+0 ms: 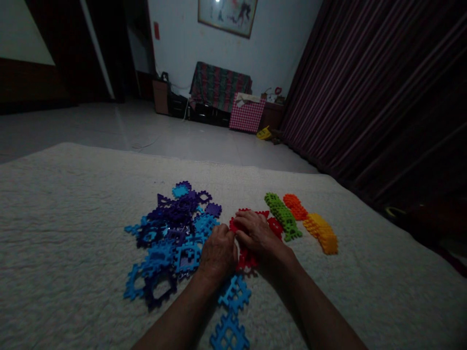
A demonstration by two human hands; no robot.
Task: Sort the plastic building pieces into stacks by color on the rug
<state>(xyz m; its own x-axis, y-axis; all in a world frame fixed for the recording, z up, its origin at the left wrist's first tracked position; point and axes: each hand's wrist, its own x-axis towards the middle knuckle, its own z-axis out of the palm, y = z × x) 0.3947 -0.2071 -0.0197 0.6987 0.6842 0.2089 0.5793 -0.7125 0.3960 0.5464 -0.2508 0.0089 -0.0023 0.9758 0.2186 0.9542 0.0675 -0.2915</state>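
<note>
My right hand [257, 232] lies over a group of red interlocking plastic tiles [247, 262], its fingers bent round some of them. One red tile [275, 227] shows past the knuckles. Close beside it, my left hand [220, 249] is closed, fingers curled toward the red tiles; its fingertips are hidden, so what they hold does not show. Left of that hand spreads a loose heap of purple tiles [175, 214] and blue tiles [158, 255]. Below the wrists, a light-blue tile [235, 293] and another blue tile [229, 334] lie flat.
Right of my hands stand rows of green tiles [282, 216], orange tiles [295, 206] and yellow tiles [321, 232]. All rest on a cream quilted cover [80, 204], whose far edge drops to a tiled floor [204, 141]. A dark curtain [350, 87] hangs at right.
</note>
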